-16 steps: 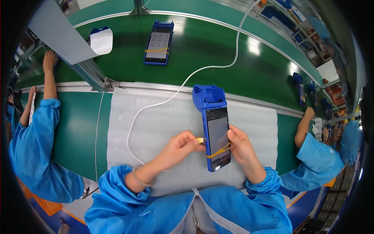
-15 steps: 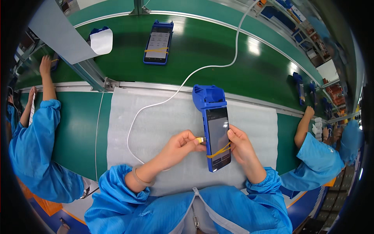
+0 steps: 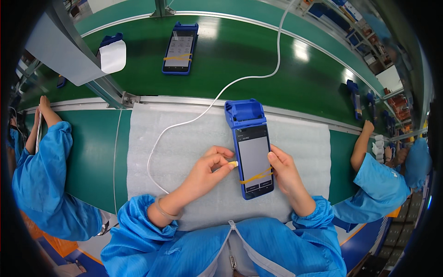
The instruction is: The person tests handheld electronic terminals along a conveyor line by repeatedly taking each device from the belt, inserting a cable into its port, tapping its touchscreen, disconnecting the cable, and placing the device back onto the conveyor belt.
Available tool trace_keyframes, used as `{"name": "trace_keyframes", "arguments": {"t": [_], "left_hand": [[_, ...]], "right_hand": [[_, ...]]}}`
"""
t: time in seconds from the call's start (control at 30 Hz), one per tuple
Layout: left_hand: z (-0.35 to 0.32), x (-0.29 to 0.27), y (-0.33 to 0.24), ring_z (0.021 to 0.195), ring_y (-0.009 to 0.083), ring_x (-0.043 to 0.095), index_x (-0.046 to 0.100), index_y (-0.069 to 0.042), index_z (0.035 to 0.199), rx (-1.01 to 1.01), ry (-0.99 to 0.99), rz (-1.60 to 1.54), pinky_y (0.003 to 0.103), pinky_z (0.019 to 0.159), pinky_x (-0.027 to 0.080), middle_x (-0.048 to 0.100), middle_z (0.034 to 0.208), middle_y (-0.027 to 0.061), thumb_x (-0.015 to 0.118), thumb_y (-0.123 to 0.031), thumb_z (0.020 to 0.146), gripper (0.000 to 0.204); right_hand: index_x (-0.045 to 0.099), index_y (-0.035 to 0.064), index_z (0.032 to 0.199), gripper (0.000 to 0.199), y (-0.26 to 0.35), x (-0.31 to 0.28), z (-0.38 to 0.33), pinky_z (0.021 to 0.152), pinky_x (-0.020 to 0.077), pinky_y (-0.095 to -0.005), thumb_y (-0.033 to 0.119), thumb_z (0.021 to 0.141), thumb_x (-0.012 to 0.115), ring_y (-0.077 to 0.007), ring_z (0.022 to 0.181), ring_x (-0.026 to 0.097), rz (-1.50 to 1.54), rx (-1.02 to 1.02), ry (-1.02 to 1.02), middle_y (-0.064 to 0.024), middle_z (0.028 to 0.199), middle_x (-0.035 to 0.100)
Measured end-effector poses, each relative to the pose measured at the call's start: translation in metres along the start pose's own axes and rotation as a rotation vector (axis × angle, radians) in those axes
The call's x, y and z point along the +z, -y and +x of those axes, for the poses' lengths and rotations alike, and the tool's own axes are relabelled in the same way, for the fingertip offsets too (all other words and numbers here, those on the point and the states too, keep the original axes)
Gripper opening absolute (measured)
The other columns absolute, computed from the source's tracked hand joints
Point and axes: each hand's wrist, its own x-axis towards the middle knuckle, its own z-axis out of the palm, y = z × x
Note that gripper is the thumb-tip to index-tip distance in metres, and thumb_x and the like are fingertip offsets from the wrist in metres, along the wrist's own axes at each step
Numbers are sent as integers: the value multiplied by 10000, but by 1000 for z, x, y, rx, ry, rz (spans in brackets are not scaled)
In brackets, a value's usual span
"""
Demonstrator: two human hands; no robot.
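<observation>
A blue handheld payment terminal (image 3: 253, 152) is tilted up over the white foam mat, its lit screen towards me and a yellow rubber band around its lower part. My right hand (image 3: 287, 173) grips its right edge, thumb on the front. Between thumb and fingers my left hand (image 3: 210, 171) pinches a yellow-and-white cable plug (image 3: 234, 164) against the terminal's left edge. The plug's metal tip does not show, so how far it sits in the port I cannot tell. A white cable (image 3: 217, 98) crosses the belt and mat and disappears by my left wrist.
Beyond the mat (image 3: 152, 138) runs a green belt (image 3: 240, 55) behind a metal rail. It carries another banded terminal (image 3: 179, 48), one under white paper (image 3: 113, 56), and several at right. A metal post (image 3: 104, 87) stands left. Co-workers' arms (image 3: 50, 152) reach in at both sides.
The terminal has swung to face me more squarely and shifted slightly left. The plug's metal tip, visible before, is now out of sight. The left co-worker's hand has drawn back from the belt.
</observation>
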Motion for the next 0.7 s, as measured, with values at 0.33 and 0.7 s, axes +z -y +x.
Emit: {"name": "trace_keyframes", "arguments": {"t": [0.33,0.7], "left_hand": [[4,-8,-9,1105,274,410,607,-23,734,240,-105,524,378,939,327,557,1004,40,631,-21,748,28],[9,-5,-10,1084,276,405,604,-18,719,247,-175,688,369,923,324,548,989,54,649,-41,738,54]], "right_hand": [[381,-22,1307,401,-14,15,8,931,387,-286,181,961,378,-157,1096,489,-72,-83,-28,-110,1210,517],[270,36,1330,398,-19,21,6,857,420,-278,170,967,363,-151,945,543,-22,-157,-176,-138,1101,552]]}}
